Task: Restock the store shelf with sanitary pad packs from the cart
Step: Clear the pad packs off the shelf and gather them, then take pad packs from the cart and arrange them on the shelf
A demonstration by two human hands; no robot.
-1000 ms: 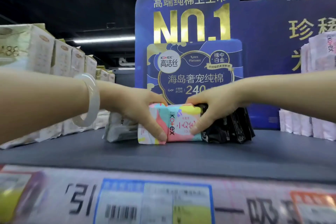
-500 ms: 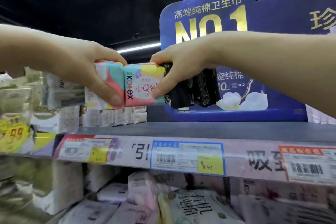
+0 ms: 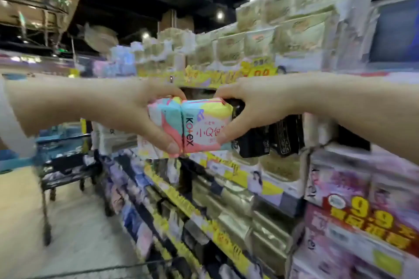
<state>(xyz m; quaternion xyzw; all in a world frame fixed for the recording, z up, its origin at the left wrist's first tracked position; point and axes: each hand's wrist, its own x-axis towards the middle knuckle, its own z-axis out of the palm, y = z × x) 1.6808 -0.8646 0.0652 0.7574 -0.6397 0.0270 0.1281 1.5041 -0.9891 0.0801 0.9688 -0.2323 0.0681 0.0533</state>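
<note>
Both hands hold a row of sanitary pad packs in mid-air in front of the shelves. My left hand grips the pink, teal and yellow Kotex packs from the left. My right hand pinches the same colourful packs from the right, and black packs are pressed behind its palm. A whitish pack shows under my left hand. The view is blurred by motion.
Stocked shelves with yellow price strips run from the lower middle to the right. Green-and-white packs fill the upper shelf. A dark cart stands on the aisle floor at left. A pink promo display is at right.
The row of packs, lifted off the top shelf, stays gripped between both hands. My view has swung left and down, from the blue display board to the aisle shelves and cart.
</note>
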